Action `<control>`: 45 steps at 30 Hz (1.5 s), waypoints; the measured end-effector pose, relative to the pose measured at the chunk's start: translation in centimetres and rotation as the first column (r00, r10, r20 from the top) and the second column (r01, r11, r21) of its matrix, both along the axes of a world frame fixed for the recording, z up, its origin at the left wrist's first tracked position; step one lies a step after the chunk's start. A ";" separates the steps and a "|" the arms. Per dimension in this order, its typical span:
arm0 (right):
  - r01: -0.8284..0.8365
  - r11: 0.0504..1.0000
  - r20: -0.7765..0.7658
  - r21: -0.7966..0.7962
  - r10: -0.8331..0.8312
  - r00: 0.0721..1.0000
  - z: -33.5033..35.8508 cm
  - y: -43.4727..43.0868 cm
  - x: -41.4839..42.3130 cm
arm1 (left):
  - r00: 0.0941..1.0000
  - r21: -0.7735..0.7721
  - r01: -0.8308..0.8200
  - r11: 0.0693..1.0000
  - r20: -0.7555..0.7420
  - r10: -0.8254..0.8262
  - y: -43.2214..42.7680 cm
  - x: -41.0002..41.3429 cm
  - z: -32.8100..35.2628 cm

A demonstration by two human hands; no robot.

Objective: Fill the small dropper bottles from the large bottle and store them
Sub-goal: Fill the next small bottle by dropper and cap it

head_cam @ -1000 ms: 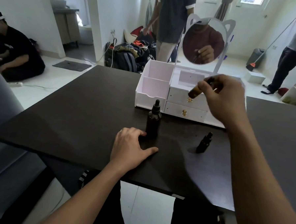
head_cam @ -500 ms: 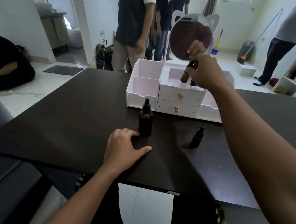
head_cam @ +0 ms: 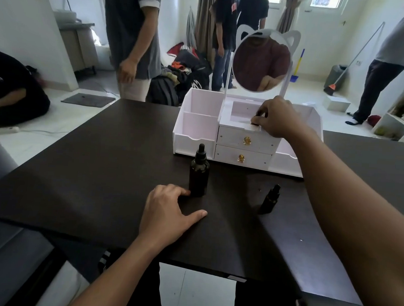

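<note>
A large dark dropper bottle (head_cam: 199, 175) stands upright on the dark table (head_cam: 101, 171), in front of a white organizer (head_cam: 198, 131) with a round cat-ear mirror (head_cam: 262, 62). My right hand (head_cam: 276, 118) reaches into the organizer's top middle compartment and grips a small dropper bottle (head_cam: 256, 124), mostly hidden by my fingers. A second small dropper bottle (head_cam: 270, 199) stands upright on the table to the right of the large one. My left hand (head_cam: 169, 212) rests flat on the table, fingertips beside the large bottle's base.
The organizer has two closed drawers with gold knobs (head_cam: 246, 140) and open side compartments. Several people stand or sit on the floor beyond the table. Bags lie piled behind the organizer. A grey sofa (head_cam: 4, 247) sits at my left.
My right hand has carried the small bottle from above the drawers down into the organizer's top compartment. My left hand has stayed on the table.
</note>
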State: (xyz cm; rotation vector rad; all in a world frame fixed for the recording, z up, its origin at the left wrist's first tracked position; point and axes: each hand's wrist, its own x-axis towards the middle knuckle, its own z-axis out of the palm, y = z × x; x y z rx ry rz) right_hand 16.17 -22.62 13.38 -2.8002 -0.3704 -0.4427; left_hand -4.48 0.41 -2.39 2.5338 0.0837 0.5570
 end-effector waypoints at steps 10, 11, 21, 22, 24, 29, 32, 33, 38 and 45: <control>0.021 1.000 -0.046 0.004 -0.021 0.999 -0.1 0.1 0.2 | 1.000 -0.008 0.000 1.000 0.000 0.000 0.0 0.1 0.1; 0.021 1.000 -0.054 0.006 -0.021 0.998 0.0 0.2 0.2 | 1.000 -0.008 0.000 1.000 0.000 0.000 0.0 0.1 0.1; 0.041 0.929 0.141 0.368 -0.099 0.985 0.6 -1.8 -8.5 | 1.000 -0.002 -0.016 1.000 0.017 0.016 0.1 0.1 0.0; 0.052 0.924 0.104 0.379 -0.098 0.990 -0.2 -2.2 -10.0 | 1.000 -0.002 -0.017 1.000 0.021 0.017 0.1 0.2 0.0; 0.094 0.915 -0.007 0.392 -0.100 0.995 -2.2 -2.8 -12.2 | 1.000 -0.004 -0.017 1.000 0.023 0.017 0.1 0.1 -0.1; 0.160 0.943 -0.279 0.293 -0.075 0.957 -6.8 -3.2 -15.3 | 1.000 -0.011 -0.016 1.000 0.010 0.016 0.0 -0.1 0.2; 0.186 0.947 -0.288 0.260 -0.108 0.952 -8.3 -3.1 -15.9 | 1.000 -0.008 -0.015 1.000 -0.004 0.015 -0.1 -0.2 0.5; 0.184 0.946 -0.265 0.266 -0.112 0.958 -8.5 -2.9 -16.1 | 1.000 -0.009 -0.016 1.000 -0.007 0.016 -0.1 -0.2 0.5; 0.106 0.909 -0.176 0.404 -0.036 0.984 -8.3 -0.2 -17.7 | 1.000 -0.007 -0.017 1.000 -0.004 0.017 -0.2 -0.4 0.7; -0.072 0.849 -0.173 0.523 0.189 0.967 -7.7 4.9 -18.6 | 0.999 -0.008 0.017 1.000 -0.029 -0.018 -0.2 -0.7 1.2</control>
